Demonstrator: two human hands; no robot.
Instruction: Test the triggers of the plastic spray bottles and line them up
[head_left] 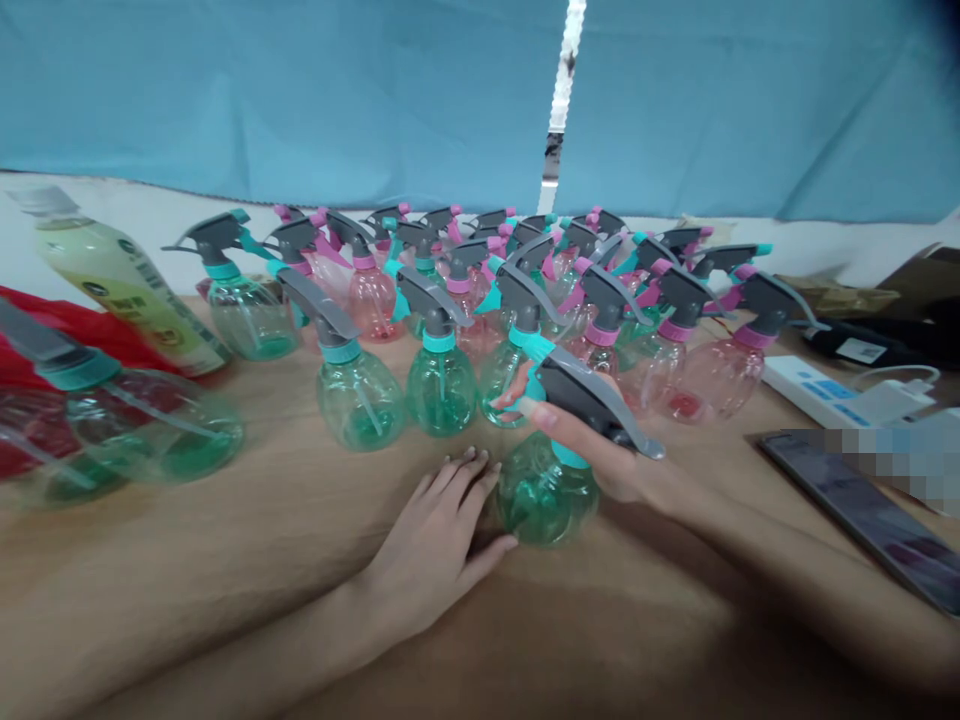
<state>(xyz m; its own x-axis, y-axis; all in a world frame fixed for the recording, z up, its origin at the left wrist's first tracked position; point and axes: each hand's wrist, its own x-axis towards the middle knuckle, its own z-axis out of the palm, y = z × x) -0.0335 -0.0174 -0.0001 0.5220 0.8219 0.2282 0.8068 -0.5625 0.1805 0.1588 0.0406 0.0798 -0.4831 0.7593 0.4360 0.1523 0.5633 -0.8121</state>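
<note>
Left edge: two spray bottles [157,425] overlap on the near left, the outer one cut off; red film or cloth [112,335] sits behind them, its shape partly hidden.
Drink bottle: a pale yellow bottle [124,280] leans at far left, its lower end near the red material.
Left hand: the hand [442,515] lies palm down on the table [187,560], fingers stretched out beside the front bottle [544,500]; whether they touch it, I cannot tell.
Rows behind: many spray bottles [442,390] with teal or pink collars crowd the far middle; those in front block the rear ones, too jumbled to count.
Front bottle: green, near middle, standing before the rows; its neck is partly covered.
Right hand: the hand [611,465] is closed round the front bottle's neck, most fingers hidden by the grey spray head.
Right side: a power strip [814,390] lies beyond a dark phone [862,515]; square blocks blot out what is beside them.
</note>
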